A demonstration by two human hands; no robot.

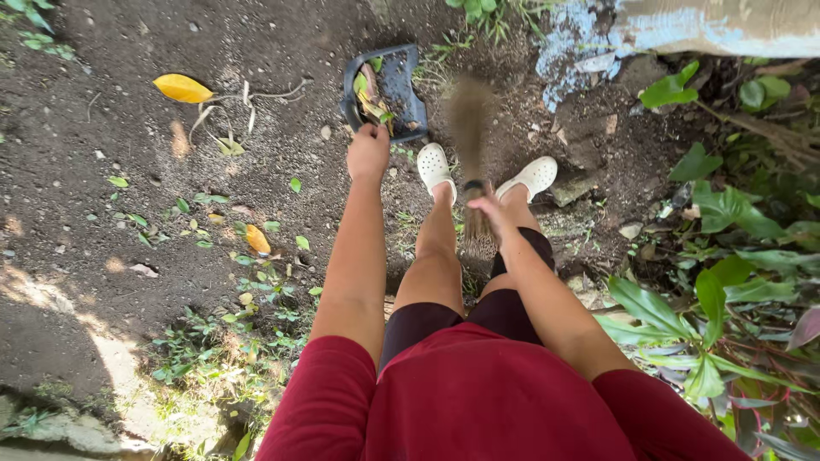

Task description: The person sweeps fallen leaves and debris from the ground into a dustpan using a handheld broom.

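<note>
My left hand (368, 152) grips the near edge of a dark plastic dustpan (401, 81) that lies on bare soil, with several leaves inside it. My right hand (489, 210) holds a short bundled stick broom (468, 128) by its bound handle; the bristle end is blurred, pointing toward the dustpan. My two feet in white clogs (434, 164) stand just below the pan, either side of the broom.
A large yellow leaf (181, 87) and small green and orange leaves lie scattered on the soil at left. Broad-leaved plants (717, 282) crowd the right side. A pale painted trunk or wall base (683, 26) stands at top right.
</note>
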